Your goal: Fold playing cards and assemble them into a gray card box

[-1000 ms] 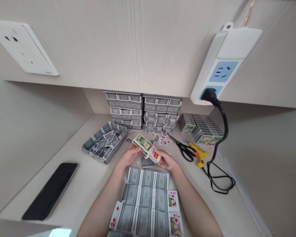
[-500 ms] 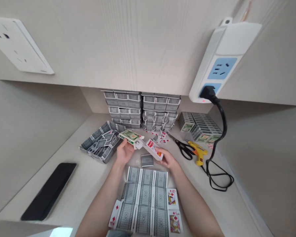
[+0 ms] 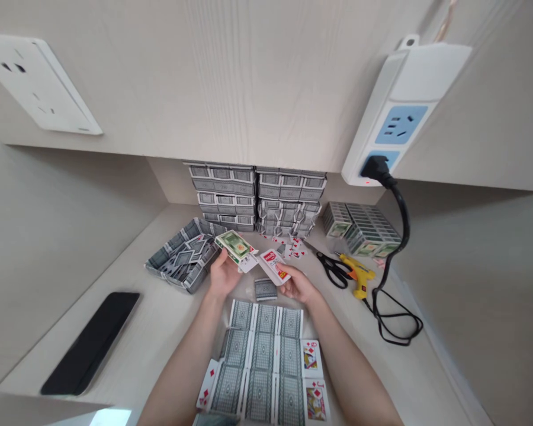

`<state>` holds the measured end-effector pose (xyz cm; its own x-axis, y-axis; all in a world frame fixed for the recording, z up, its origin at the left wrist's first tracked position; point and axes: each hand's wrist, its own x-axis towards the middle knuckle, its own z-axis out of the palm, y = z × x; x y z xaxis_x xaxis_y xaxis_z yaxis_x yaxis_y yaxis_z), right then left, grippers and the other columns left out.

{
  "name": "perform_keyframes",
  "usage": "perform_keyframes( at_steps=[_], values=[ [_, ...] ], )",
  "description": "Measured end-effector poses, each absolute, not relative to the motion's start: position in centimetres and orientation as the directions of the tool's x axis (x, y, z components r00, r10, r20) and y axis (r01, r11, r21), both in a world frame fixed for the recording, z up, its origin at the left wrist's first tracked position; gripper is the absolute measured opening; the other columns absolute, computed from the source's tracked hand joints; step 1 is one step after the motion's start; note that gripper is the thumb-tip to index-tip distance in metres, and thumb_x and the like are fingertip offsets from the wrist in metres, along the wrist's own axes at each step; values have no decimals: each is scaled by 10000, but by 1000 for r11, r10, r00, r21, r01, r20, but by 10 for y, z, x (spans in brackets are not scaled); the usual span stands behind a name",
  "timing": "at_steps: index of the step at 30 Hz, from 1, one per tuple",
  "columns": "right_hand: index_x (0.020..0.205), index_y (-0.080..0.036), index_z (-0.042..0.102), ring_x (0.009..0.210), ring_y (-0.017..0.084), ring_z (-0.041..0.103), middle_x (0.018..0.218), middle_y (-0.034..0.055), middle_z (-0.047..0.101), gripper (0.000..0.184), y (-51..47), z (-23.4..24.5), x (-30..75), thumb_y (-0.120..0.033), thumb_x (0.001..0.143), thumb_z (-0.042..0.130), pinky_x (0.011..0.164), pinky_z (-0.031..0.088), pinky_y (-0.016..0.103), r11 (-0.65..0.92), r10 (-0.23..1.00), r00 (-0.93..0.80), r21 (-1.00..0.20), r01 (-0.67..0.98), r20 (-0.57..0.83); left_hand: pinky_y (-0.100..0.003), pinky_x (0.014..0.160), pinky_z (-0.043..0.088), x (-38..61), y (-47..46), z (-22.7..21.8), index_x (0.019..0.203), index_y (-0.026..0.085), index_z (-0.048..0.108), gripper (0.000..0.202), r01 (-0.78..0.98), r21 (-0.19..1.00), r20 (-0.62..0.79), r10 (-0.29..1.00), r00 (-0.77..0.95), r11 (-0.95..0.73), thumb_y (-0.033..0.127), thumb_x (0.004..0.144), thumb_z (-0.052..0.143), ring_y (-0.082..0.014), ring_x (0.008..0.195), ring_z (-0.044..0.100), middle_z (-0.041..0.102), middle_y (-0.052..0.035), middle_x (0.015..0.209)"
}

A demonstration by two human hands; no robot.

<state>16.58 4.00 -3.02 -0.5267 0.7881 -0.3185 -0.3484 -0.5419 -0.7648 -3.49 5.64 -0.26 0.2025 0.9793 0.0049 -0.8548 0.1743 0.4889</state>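
Two forearms extended, left hand cradling box, right hand pinching cards

Green-and-white card box, yellow-and-black glue gun

The left hand and right hand are bare; the left forearm and right forearm, also bare, broaden toward the view's lower edge.

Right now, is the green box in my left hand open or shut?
Open. The box has a white flap sticking out at the end facing your right hand.
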Motion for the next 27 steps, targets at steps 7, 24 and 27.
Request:
perform_keyframes(
  at_steps=[7, 24, 27],
  values=[
    [972, -128, 565, 815, 213, 635, 869, 109, 665, 407, 35, -17, 165, -475, 821, 414, 663, 498, 340, -533, 763, -626, -708, -464, -164, -363, 840, 414, -35, 55, 1, 1122, 186, 524, 429, -872, 465, 45, 980, 194, 151, 347, 727, 574, -213, 926, 577, 633, -56, 1016],
    [892, -110, 605, 744, 199, 624, 769, 75, 665, 253, 38, -28, 168, -299, 724, 594, 746, 478, 382, -490, 823, -539, -703, -515, -178, -340, 745, 450, -32, 58, -9, 1034, 152, 566, 352, -812, 534, -22, 964, 265, 235, 339, 735, 563, -216, 847, 604, 652, -68, 946],
    [965, -111, 587, 803, 223, 623, 838, 98, 663, 304, 36, -24, 169, -322, 746, 564, 750, 473, 406, -550, 763, -623, -678, -487, -172, -334, 734, 451, -33, 58, -10, 1029, 158, 564, 364, -792, 572, -1, 966, 260, 214, 298, 696, 608, -215, 835, 605, 649, -67, 951]
  ],
)
